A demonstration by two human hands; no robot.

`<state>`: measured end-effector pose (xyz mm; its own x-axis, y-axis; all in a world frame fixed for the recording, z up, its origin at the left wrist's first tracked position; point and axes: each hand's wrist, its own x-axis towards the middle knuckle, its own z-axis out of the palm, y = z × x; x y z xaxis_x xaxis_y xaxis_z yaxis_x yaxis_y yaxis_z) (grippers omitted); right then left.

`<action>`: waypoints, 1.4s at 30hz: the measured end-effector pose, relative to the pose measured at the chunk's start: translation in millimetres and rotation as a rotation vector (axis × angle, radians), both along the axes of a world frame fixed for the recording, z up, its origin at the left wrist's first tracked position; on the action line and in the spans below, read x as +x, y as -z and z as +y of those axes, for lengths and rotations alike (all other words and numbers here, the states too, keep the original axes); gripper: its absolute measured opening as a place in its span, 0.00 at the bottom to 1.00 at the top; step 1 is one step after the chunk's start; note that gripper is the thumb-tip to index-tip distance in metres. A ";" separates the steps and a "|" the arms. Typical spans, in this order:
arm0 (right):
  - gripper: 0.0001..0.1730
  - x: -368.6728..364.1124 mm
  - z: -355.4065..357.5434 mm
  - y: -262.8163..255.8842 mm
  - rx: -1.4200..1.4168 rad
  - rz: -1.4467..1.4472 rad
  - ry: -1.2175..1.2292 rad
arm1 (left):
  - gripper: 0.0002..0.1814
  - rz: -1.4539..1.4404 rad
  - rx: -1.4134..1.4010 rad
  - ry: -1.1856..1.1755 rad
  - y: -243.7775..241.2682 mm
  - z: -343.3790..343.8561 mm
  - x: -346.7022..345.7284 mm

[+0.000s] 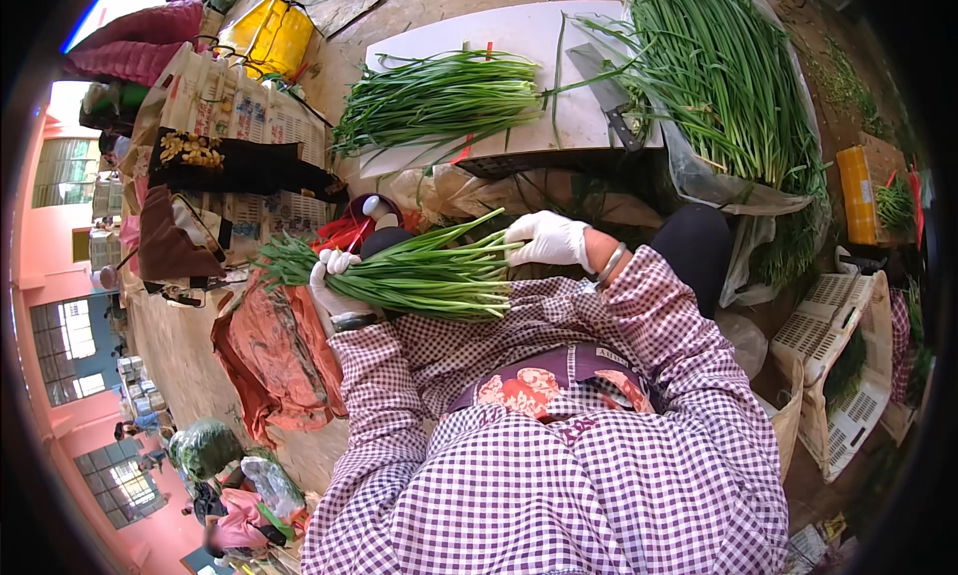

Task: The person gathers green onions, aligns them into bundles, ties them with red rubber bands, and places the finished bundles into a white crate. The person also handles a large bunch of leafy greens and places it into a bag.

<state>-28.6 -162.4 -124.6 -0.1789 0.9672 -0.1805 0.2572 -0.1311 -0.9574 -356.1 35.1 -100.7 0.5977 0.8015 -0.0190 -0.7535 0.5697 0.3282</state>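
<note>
A loose bunch of garlic chives [426, 276] lies across my lap, leafy tips to the left and pale stem ends to the right. My left hand [334, 279], in a white glove, is wrapped around the leafy part. At the stem ends, my white-gloved right hand [550, 240] has its fingertips closed on a few stems. Beyond my knees, a white board [576, 126] holds a laid-out pile of chives [449, 100]. A cleaver [610, 96] with a dark handle rests on the board, to the right of that pile.
A large heap of chives [726, 89] lies on clear plastic sheeting [703, 175] at the right. Plastic crates stand left [254, 119] and right [831, 350]. A yellow basket [273, 33] is at the far left. Orange-red sacking [281, 350] lies by my left side. Another person [239, 519] is at lower left.
</note>
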 end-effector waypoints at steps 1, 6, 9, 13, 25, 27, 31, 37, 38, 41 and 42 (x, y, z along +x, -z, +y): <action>0.17 11.9 -0.5 0.7 -0.003 -0.172 -0.082 | 0.08 0.006 0.012 -0.003 0.5 -0.2 -0.6; 0.14 39.7 -19.0 32.9 -0.381 -1.334 0.054 | 0.09 -0.049 -0.010 -0.024 3.6 -0.5 -3.1; 0.25 14.2 -17.2 -15.7 -0.329 -0.821 0.004 | 0.08 -0.049 -0.002 -0.029 7.5 2.0 -7.5; 0.19 -53.0 -9.1 24.1 -0.234 0.477 0.335 | 0.11 -0.014 0.007 -0.006 -1.6 0.5 4.7; 0.20 -68.0 3.5 21.0 -0.324 1.150 0.447 | 0.11 -0.082 -0.024 -0.005 1.8 1.6 -0.1; 0.19 -75.7 3.8 27.3 -0.327 1.039 0.425 | 0.11 -0.100 -0.008 0.018 3.9 3.0 -2.2; 0.16 -87.6 3.7 25.2 -0.361 0.976 0.404 | 0.13 -0.067 0.025 0.032 3.3 3.0 -4.5; 0.13 -88.7 6.8 31.9 -0.265 0.930 0.310 | 0.13 -0.063 0.022 0.043 0.8 1.8 -5.1; 0.14 -85.5 5.0 32.3 -0.322 0.935 0.237 | 0.13 -0.059 0.023 0.050 0.9 3.0 -6.1; 0.14 -76.0 1.8 25.2 -0.317 0.782 0.080 | 0.12 -0.060 0.028 0.062 2.1 5.0 -7.8; 0.14 -72.7 0.6 21.5 -0.308 0.723 0.074 | 0.12 -0.068 0.029 0.061 1.8 4.3 -7.0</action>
<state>-101.3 -161.7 -146.0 -0.2910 0.9066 -0.3057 -0.4353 -0.4100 -0.8015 -363.1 39.4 -102.4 0.6448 0.7630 0.0458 -0.7387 0.6066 0.2939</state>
